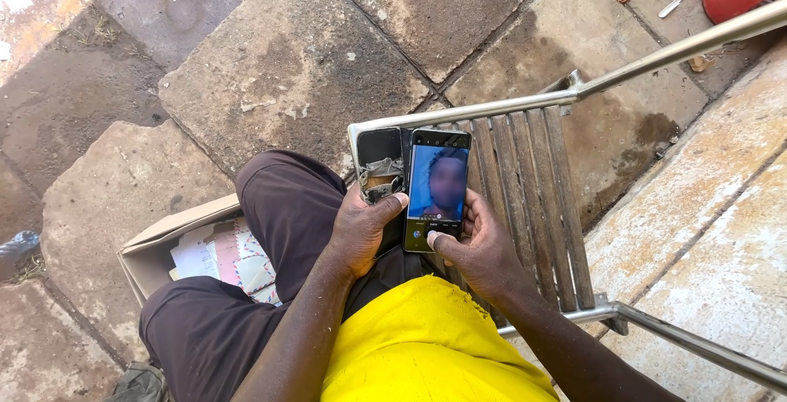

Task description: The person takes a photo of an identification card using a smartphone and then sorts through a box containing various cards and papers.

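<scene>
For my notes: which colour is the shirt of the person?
Bright yellow shirt, seen best in the head view.

There was a phone (437, 189) held upright over the slatted bench, its tall screen lit up blue with a dark blurred shape in the middle and a black control strip along the bottom. Down on the left sat an open brown cardboard box (156, 242), with white and pinkish envelopes (229, 258) stacked inside.
</scene>
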